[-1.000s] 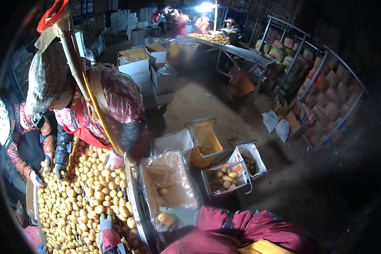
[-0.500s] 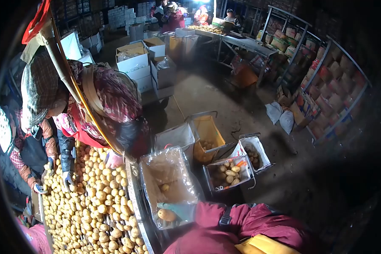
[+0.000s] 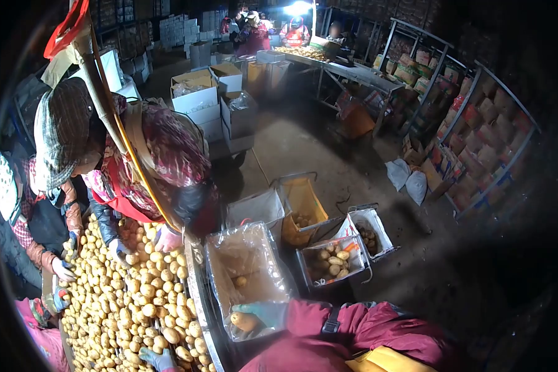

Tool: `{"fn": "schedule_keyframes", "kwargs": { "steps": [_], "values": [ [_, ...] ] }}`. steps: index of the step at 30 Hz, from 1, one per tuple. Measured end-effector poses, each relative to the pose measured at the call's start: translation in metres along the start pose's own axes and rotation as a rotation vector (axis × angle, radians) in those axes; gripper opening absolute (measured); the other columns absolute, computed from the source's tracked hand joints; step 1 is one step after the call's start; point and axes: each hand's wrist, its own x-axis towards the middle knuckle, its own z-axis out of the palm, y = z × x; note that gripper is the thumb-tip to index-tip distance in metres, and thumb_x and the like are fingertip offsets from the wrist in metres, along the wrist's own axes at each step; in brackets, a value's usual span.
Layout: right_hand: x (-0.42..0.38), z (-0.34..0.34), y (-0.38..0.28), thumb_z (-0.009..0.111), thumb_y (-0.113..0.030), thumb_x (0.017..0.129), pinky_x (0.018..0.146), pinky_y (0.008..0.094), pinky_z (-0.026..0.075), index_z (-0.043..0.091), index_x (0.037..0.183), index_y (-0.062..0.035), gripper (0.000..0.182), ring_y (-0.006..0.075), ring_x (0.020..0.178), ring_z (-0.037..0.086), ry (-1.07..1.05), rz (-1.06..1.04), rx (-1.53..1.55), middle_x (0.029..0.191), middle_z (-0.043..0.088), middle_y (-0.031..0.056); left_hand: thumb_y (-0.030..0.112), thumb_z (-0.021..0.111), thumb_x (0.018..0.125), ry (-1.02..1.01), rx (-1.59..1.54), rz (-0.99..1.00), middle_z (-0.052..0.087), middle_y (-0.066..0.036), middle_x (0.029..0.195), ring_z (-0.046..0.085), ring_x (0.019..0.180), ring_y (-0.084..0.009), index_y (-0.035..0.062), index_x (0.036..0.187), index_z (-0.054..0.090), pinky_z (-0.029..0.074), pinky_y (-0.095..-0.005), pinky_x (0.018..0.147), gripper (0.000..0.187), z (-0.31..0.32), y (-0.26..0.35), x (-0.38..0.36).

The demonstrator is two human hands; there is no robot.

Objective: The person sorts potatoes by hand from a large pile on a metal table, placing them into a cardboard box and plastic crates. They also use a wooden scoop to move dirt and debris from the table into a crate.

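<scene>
My right hand (image 3: 268,315), in a teal glove, holds a large potato (image 3: 243,321) over the near end of a box lined with clear plastic (image 3: 220,263). A single potato (image 3: 239,281) lies inside that box. At the bottom edge, my left hand (image 3: 157,358), in a grey-blue glove, rests among the potatoes (image 3: 115,297) spread across the sorting table. Its fingers are stretched out over them, and no potato shows in its grip. The metal rim (image 3: 198,297) of the table runs between my two hands.
Co-workers' gloved hands (image 3: 119,251) work among the potatoes at the far left. A pole (image 3: 108,111) rises at the table edge. Beyond the lined box stand a potato crate (image 3: 333,260), a yellow-lined crate (image 3: 304,204) and a white-lined crate (image 3: 372,226). Cartons (image 3: 195,102) stand farther back.
My left hand has come into view at the bottom, over the potatoes. My right hand still holds its potato, turned slightly. Across the table, co-workers' hands have shifted.
</scene>
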Motion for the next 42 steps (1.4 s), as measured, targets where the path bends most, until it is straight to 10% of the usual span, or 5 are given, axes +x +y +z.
{"fn": "schedule_keyframes", "kwargs": {
  "steps": [13, 21, 26, 35, 42],
  "values": [
    [0.001, 0.028, 0.01, 0.06, -0.048, 0.1, 0.051, 0.0236, 0.052, 0.061, 0.123, -0.0061, 0.048, 0.013, 0.067, 0.064, 0.159, -0.004, -0.112, 0.102, 0.069, 0.01, 0.051, 0.088, 0.067, -0.092, -0.338, 0.237, 0.027, -0.019, 0.165, 0.035, 0.146, -0.041, 0.0149, 0.161, 0.026, 0.036, -0.0466, 0.117, 0.118, 0.014, 0.049, 0.056],
    [0.036, 0.049, 0.009, 0.054, -0.071, 0.092, 0.039, 0.0252, 0.041, 0.07, 0.109, -0.013, 0.063, 0.0137, 0.042, 0.05, 0.274, 0.179, -0.455, 0.069, 0.065, 0.0052, 0.01, 0.077, 0.085, -0.265, -1.018, 0.499, 0.041, -0.018, 0.157, 0.038, 0.145, -0.0264, 0.0004, 0.153, 0.039, 0.031, -0.0366, 0.12, 0.078, -0.104, 0.138, -0.106],
    [0.075, 0.026, 0.04, 0.051, -0.067, 0.096, 0.049, 0.0294, 0.048, 0.072, 0.104, -0.0142, 0.057, 0.0145, 0.054, 0.06, 0.294, 0.136, -0.278, 0.071, 0.066, 0.0018, 0.011, 0.077, 0.085, -0.654, -1.29, 0.524, 0.045, -0.017, 0.153, 0.044, 0.141, -0.0251, -0.0038, 0.152, 0.038, 0.037, -0.0355, 0.116, 0.079, -0.121, 0.184, -0.163],
    [0.035, 0.032, 0.02, 0.045, -0.064, 0.101, 0.049, 0.0299, 0.048, 0.067, 0.102, -0.0177, 0.052, 0.0158, 0.051, 0.057, 0.329, -0.007, 0.012, 0.076, 0.066, 0.0025, 0.021, 0.077, 0.09, -0.639, -1.235, 0.52, 0.063, -0.011, 0.126, 0.062, 0.113, -0.0188, -0.0014, 0.146, 0.05, 0.053, -0.0314, 0.094, 0.066, -0.108, 0.215, -0.179],
    [0.021, 0.009, 0.012, 0.067, -0.052, 0.095, 0.056, 0.0298, 0.052, 0.067, 0.104, -0.0143, 0.038, 0.0149, 0.062, 0.063, 0.102, 0.008, -0.07, 0.084, 0.067, 0.0028, 0.012, 0.063, 0.099, -0.578, -1.355, 0.467, 0.071, -0.01, 0.116, 0.066, 0.105, -0.0158, -0.0048, 0.13, 0.064, 0.05, -0.0276, 0.095, 0.036, -0.134, 0.242, -0.167]
  ]
}}
